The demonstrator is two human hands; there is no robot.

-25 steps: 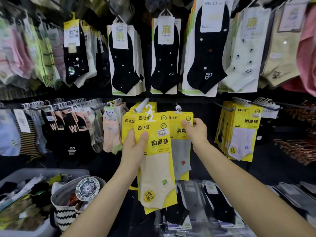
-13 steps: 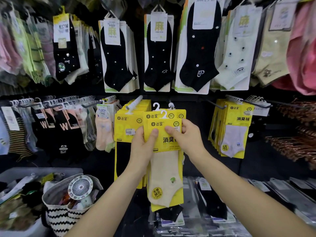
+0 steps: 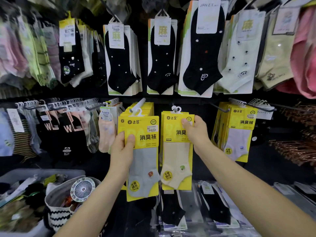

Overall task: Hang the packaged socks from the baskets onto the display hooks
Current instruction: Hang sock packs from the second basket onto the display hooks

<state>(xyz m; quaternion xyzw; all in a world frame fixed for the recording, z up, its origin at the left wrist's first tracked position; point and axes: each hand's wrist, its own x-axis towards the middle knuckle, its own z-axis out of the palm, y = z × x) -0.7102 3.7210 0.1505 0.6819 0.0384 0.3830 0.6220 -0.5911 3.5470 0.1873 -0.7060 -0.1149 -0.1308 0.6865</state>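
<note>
My left hand (image 3: pixel 122 149) grips the left edge of a yellow pack with a grey sock (image 3: pixel 145 170). It hangs in front of a stack of yellow packs (image 3: pixel 145 108) on the left display hook (image 3: pixel 139 104). My right hand (image 3: pixel 195 134) pinches the upper right of a yellow pack with a cream sock (image 3: pixel 176 161). That pack's white hanger (image 3: pixel 176 109) sits at the middle hook, with another yellow pack just behind it. The two packs hang side by side and almost touch.
A grey bin (image 3: pixel 42 173) of loose socks and a zigzag bag (image 3: pixel 56 218) with a small fan (image 3: pixel 83 189) stand at lower left. More yellow packs (image 3: pixel 239 134) hang right, beside bare copper hooks (image 3: pixel 294 149). Black sock packs (image 3: pixel 213 207) lie below.
The cream-sock pack passed from my left hand to my right and moved onto the middle hook. My left hand now holds a grey-sock pack at the left stack.
</note>
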